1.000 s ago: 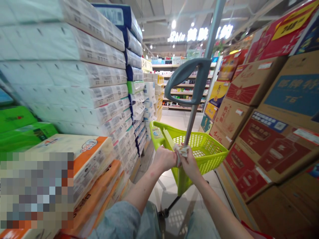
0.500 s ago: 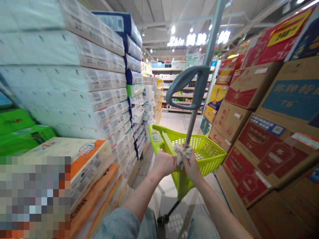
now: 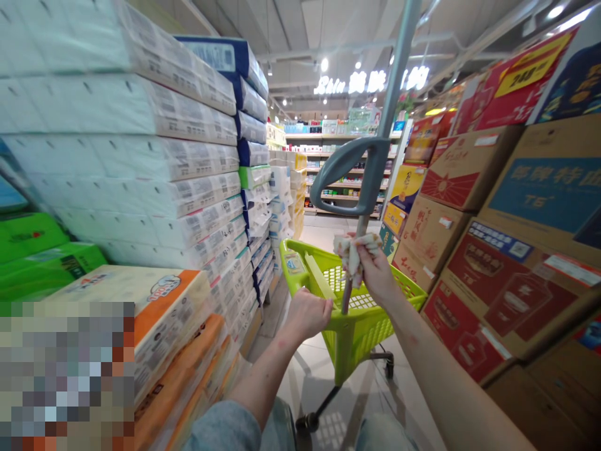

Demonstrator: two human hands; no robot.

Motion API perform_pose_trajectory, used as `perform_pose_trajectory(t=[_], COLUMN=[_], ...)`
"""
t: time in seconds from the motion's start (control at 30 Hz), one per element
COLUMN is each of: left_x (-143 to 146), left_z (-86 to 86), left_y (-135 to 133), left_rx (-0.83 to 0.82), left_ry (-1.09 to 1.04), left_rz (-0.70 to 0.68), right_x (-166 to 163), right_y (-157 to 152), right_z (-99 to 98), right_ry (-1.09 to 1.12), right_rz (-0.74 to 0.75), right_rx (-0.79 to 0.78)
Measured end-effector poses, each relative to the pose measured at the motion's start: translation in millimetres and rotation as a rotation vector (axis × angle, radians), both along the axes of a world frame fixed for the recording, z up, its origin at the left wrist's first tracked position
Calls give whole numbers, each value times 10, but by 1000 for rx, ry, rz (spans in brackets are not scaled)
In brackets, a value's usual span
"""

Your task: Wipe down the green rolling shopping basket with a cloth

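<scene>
One yellow-green plastic basket, lattice-walled, mid-scene; smooth gray pole rises at its near end. My right hand pinches crumpled patterned cloth against pole; left hand clenched at basket's near-left edge. Cardboard cartons right.

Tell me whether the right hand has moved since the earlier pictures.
Yes, upward: judged against the gray pole, the right hand with its cloth is nearer the looped handle, up from the pole's base at the green basket.

hands: 2 | cloth: 1 | basket: 1 | pole: 1 | handle: 1
</scene>
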State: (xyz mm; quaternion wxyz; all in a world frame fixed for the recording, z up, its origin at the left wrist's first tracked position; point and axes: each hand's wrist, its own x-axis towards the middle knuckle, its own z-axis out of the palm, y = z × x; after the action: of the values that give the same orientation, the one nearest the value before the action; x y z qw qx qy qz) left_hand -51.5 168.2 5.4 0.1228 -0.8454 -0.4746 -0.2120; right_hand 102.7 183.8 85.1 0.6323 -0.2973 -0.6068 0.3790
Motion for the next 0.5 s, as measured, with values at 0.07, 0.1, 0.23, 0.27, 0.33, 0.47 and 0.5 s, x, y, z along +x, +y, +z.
perform_pose_trajectory(t=[0.07,0.1,0.23,0.27,0.33,0.47,0.5], left_x=[-9,-12,-26,-30,-38,-53,-57], left_z=[23,34,64,68,72,74,74], left_y=[-10,-16,-34,-37,-40,-46,-49], left_rx=[-12,-17,-37,-48,-80,-148,-158], left_ry=[-30,-37,-53,-70,-121,-236,-256], left_rz=[1,3,-4,-13,-31,-34,-29], right_x=[28,33,-10,-32,-77,-130,-129], right_y=[-27,-45,-95,-94,-77,-32,-30], right_z=[-134,-168,-1,97,295,431,374], right_ry=[-40,-59,-70,-51,-8,-12,-37], right_rz=[31,31,-16,-37,-85,-131,-126], right_rx=[-41,-54,-25,0,55,120,122])
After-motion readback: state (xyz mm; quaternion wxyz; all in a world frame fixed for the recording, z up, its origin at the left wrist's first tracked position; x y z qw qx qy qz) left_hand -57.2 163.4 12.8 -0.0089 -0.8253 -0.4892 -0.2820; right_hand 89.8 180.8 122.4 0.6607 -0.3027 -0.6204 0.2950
